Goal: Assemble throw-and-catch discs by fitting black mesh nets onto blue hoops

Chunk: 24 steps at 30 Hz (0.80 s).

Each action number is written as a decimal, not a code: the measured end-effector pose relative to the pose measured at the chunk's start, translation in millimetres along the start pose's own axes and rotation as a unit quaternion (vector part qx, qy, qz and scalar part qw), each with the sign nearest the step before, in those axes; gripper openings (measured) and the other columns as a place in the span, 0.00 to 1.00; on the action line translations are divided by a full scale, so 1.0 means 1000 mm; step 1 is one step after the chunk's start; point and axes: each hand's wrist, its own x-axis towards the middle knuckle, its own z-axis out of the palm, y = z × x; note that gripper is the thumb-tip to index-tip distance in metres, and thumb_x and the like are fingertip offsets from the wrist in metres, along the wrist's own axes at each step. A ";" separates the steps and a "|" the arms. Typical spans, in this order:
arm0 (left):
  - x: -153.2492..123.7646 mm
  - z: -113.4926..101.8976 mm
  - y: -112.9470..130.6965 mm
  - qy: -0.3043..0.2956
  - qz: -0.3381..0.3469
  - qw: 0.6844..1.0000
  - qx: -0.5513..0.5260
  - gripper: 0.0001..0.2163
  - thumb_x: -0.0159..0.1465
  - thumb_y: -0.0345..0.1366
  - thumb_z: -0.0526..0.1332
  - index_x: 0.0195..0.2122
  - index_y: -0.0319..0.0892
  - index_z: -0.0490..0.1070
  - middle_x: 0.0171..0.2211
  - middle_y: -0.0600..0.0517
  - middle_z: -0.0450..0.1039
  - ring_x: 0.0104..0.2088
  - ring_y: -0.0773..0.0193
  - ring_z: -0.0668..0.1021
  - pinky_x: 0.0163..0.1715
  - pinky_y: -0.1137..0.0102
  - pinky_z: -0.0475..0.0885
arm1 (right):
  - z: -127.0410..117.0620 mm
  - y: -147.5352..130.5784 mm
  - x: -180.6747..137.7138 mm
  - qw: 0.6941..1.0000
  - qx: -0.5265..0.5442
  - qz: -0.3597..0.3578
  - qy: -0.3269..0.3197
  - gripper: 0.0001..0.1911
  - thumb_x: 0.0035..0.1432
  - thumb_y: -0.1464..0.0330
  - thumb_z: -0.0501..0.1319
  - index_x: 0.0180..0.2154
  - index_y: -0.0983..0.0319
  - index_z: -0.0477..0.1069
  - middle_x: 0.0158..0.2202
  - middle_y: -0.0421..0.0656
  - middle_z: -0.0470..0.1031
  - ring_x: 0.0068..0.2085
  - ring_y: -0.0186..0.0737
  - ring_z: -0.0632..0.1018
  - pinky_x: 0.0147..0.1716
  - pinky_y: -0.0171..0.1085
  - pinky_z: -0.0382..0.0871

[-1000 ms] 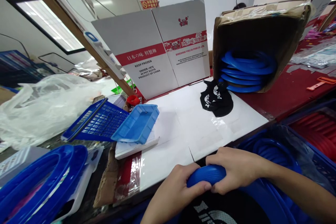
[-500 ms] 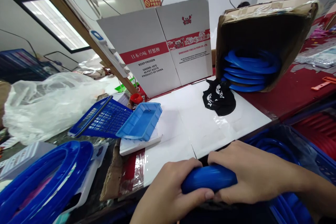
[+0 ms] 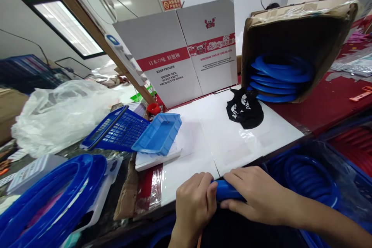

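Note:
Both hands grip a shiny blue plastic ring (image 3: 228,190) at the front edge of the table, and only a short stretch of it shows between them. My left hand (image 3: 195,199) is wrapped round its left part. Over the right part, my right hand (image 3: 255,193) is closed with the thumb underneath. The rest of the ring is hidden behind the hands and in the dark below the edge. Beyond the hands lies a white board (image 3: 200,135), with a black printed item (image 3: 245,110), thin and crumpled-looking, at its far right.
An open carton (image 3: 334,46) at the back right holds several blue rings. More blue rings (image 3: 312,178) fill a crate at right. On the left are a light blue tray (image 3: 158,133), a blue basket (image 3: 116,128) and large blue rings (image 3: 55,197). A white carton panel (image 3: 186,62) stands behind.
My left hand has turned more upright and curled tighter round the ring. The hands have come closer together, so less blue shows between them. The view has shifted slightly.

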 end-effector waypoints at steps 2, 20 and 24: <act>0.005 0.001 0.003 0.011 0.004 1.000 0.025 0.24 0.80 0.36 0.42 0.26 0.44 0.66 0.20 0.55 0.65 0.21 0.64 0.69 0.24 0.67 0.59 | 0.003 -0.001 0.000 1.000 0.012 0.007 0.018 0.16 0.69 0.54 0.63 0.43 0.61 0.73 0.40 0.44 0.81 0.38 0.46 0.81 0.35 0.40 0.62; -0.016 0.040 -0.022 -0.074 -0.104 0.992 0.004 0.24 0.77 0.33 0.44 0.27 0.43 0.72 0.20 0.53 0.73 0.21 0.63 0.76 0.25 0.67 0.61 | 0.012 0.004 0.022 0.991 0.029 0.114 -0.068 0.20 0.71 0.50 0.60 0.41 0.61 0.75 0.38 0.44 0.83 0.38 0.47 0.82 0.34 0.39 0.59; -0.024 0.042 -0.028 -0.101 -0.150 0.983 -0.011 0.24 0.77 0.36 0.45 0.26 0.43 0.73 0.21 0.51 0.75 0.22 0.61 0.78 0.25 0.68 0.62 | 0.016 0.003 0.032 0.988 0.036 0.122 -0.087 0.21 0.70 0.49 0.60 0.43 0.61 0.76 0.41 0.46 0.83 0.40 0.50 0.82 0.36 0.39 0.62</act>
